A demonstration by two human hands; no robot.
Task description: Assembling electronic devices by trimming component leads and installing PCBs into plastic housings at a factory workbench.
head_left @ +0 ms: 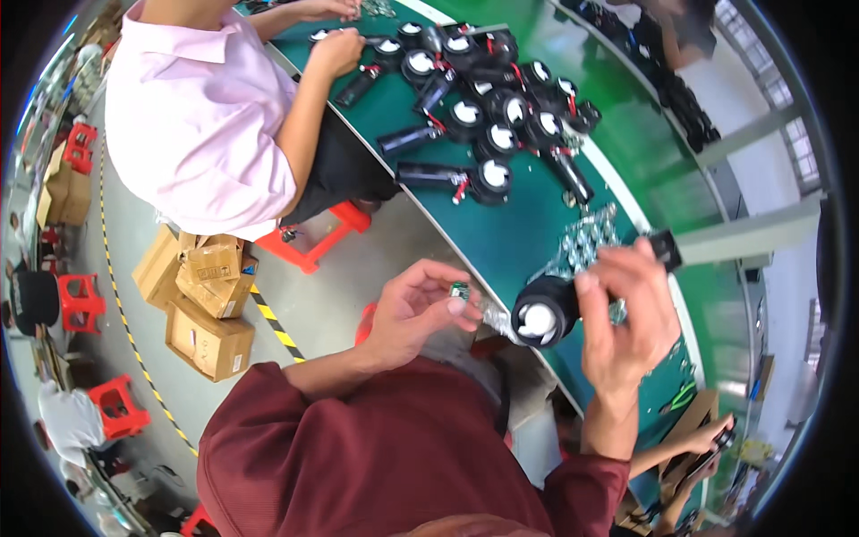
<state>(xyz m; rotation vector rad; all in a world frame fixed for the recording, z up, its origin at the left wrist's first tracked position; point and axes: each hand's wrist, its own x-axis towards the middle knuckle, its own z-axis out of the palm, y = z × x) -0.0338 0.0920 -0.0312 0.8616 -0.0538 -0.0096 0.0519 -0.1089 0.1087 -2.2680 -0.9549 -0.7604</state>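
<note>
My left hand point(416, 313) pinches a small green circuit board point(459, 291) between thumb and fingertips, just off the table's near edge. In my right hand point(631, 313) is a black flashlight-like housing point(544, 311), its round head with a white inner part turned toward me. The dark end of its handle shows past my fingers; the middle is hidden by the hand. A pile of shiny small parts point(586, 242) lies on the green table point(528, 224) beyond the housing. Something clear and shiny point(501, 324) shows between my hands.
Many similar black housings point(501, 134) with red wires cover the table's far part. A co-worker in a pink shirt point(192, 116) sits at the left. Cardboard boxes point(210, 336) and a red stool point(318, 237) stand on the floor. Another person's hands point(707, 438) work at the lower right.
</note>
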